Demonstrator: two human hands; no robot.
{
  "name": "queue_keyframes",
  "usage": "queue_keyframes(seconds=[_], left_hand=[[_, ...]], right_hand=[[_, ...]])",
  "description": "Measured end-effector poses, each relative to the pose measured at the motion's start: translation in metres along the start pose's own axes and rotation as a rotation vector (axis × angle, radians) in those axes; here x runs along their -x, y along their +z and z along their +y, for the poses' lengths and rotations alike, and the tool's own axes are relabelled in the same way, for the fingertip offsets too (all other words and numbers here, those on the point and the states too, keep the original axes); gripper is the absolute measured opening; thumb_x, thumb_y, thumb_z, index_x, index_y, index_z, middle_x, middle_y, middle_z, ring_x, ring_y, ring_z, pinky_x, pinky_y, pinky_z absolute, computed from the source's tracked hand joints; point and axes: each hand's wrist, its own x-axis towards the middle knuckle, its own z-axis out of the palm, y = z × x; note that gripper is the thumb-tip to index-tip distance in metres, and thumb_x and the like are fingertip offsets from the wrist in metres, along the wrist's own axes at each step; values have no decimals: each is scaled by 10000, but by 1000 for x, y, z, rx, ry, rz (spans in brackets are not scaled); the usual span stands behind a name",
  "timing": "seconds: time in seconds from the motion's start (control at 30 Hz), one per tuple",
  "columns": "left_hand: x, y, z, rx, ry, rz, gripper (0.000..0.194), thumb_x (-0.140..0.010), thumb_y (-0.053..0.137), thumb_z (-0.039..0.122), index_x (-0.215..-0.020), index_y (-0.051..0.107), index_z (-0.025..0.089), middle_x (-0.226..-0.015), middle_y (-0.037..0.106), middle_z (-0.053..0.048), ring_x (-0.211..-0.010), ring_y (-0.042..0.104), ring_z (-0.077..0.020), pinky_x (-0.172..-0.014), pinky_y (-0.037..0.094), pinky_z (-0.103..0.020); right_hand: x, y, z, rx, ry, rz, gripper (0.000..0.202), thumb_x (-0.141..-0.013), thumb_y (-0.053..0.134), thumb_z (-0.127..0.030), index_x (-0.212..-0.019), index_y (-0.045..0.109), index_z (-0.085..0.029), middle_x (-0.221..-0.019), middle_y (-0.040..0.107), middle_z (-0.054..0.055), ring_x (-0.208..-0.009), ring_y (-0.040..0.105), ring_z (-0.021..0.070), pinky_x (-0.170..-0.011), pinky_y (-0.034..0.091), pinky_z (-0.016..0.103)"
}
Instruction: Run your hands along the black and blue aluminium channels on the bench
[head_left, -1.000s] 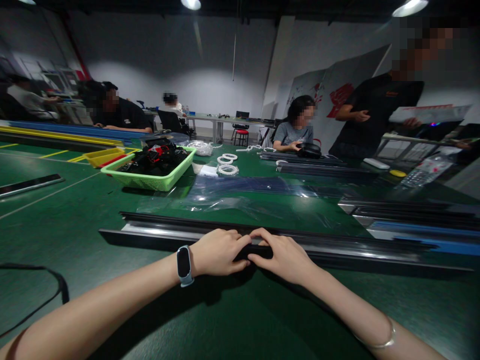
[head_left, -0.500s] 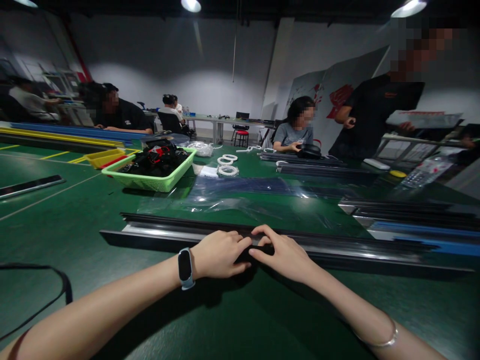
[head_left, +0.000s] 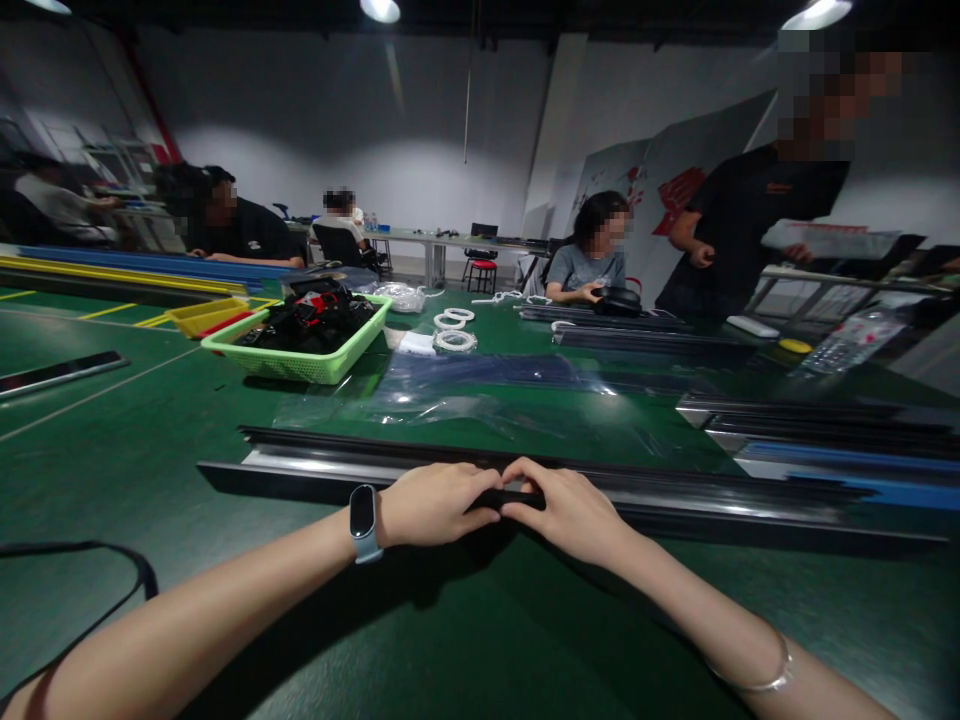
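Note:
A long black channel-shaped profile (head_left: 315,478) with a shiny inner face lies across the green table (head_left: 480,640). My left hand (head_left: 439,505), below a wrist with a light-blue watch band, pinches the front wall of the profile near its middle. Close beside it, my right hand (head_left: 562,505) has thumb and fingers curled round the same wall, fingertips nearly touching those of my left hand. Behind the profile lies clear plastic film (head_left: 480,380).
A green basket (head_left: 330,365) of black and red parts stands back left, beside a yellow tray (head_left: 199,315). White rings (head_left: 455,340) lie behind the film. More profiles (head_left: 840,430) and a bottle (head_left: 855,335) are at right. A phone (head_left: 64,374) lies left. People are beyond.
The thumb of my left hand has risen to the profile's wall, and its wrist has shifted slightly left. My right hand has hardly moved. The standing person's hand at the right has lowered a little.

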Motion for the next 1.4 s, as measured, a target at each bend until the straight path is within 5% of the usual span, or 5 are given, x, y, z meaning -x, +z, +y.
queue_keyframes(seconds=[0.93, 1.4], left_hand=[[7, -16, -11, 0, -31, -158, 245, -853, 396, 320, -1056, 468, 201, -860, 620, -40, -793, 600, -184, -658, 420, -258], [-1, 2, -7, -84, -22, -24, 270, -847, 383, 403, -898, 534, 185, -866, 594, -39, -795, 577, -172, -684, 422, -258]], right_hand=[[2, 9, 10, 216, -120, 29, 399, -771, 434, -557, -896, 621, -227, -836, 630, 44, -765, 589, 200, -636, 430, 293], [1, 12, 13, 241, -116, 57, 410, -760, 446, -565, -889, 631, -223, -804, 640, 55, -767, 597, 216, -655, 425, 306]])
